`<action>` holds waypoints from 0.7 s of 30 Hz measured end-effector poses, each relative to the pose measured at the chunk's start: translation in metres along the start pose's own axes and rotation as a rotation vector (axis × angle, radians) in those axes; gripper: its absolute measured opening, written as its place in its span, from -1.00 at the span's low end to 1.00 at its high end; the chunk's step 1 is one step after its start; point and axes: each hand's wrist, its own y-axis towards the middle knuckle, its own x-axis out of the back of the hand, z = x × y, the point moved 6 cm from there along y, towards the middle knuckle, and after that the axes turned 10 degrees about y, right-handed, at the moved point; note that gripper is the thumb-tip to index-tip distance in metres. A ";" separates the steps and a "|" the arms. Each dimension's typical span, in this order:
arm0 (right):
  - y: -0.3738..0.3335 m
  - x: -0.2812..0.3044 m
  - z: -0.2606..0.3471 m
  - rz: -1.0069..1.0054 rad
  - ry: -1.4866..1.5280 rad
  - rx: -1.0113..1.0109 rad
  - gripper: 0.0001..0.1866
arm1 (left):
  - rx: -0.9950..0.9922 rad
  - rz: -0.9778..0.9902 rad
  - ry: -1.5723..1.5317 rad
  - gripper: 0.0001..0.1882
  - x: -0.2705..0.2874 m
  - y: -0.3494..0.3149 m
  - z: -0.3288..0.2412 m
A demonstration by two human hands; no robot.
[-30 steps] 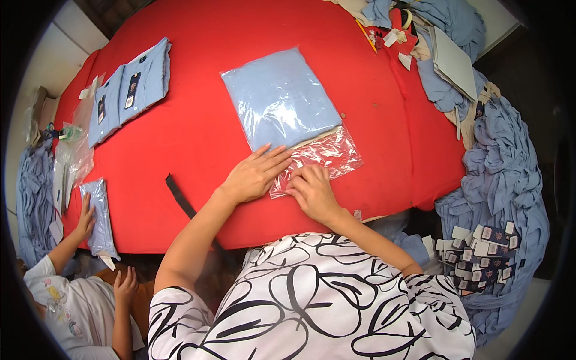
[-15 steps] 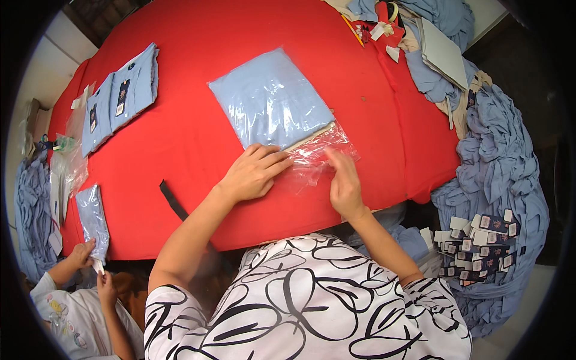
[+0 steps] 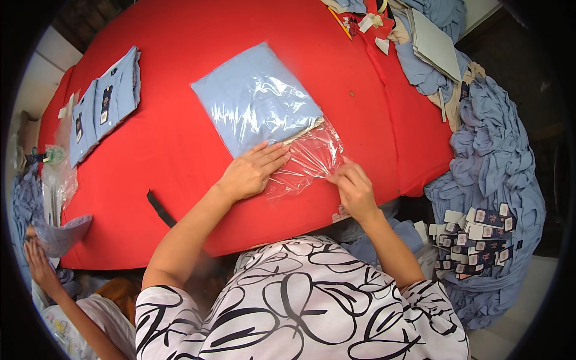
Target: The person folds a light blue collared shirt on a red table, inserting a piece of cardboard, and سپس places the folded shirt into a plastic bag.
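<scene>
A folded light blue garment [image 3: 255, 90] lies inside a clear plastic bag [image 3: 306, 153] in the middle of the red table. The bag's loose, see-through end stretches past a pale edge of the folded bundle, towards me. My left hand [image 3: 251, 172] rests flat on the near left corner of the bag, fingers extended and not gripping. With the fingertips of my right hand [image 3: 355, 191] I pinch the loose plastic, and creases fan out from that pinch across the film.
Tagged folded shirts [image 3: 105, 108] lie at left, near a black strip [image 3: 159, 207]. A co-worker's hand [image 3: 41, 267] is at the lower left beside a bagged blue garment [image 3: 63, 234]. Heaped blue garments [image 3: 495, 144] and several tags [image 3: 474, 243] fill the right side.
My right hand has closed on the loose plastic, which is now pulled taut; my left hand stays flat. The co-worker's bagged garment has swung left. The whole view has shifted slightly.
</scene>
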 end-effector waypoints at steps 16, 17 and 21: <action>0.033 -0.030 -0.024 0.122 0.051 -0.110 -0.85 | 0.020 0.135 -0.076 -0.32 0.004 0.002 0.002; 0.034 -0.028 -0.022 0.112 0.066 -0.091 -0.88 | 0.028 0.128 -0.079 -0.34 0.003 0.002 0.003; 0.027 -0.020 -0.008 0.072 0.062 0.005 -0.92 | 0.055 0.102 -0.057 -0.42 -0.002 0.001 0.005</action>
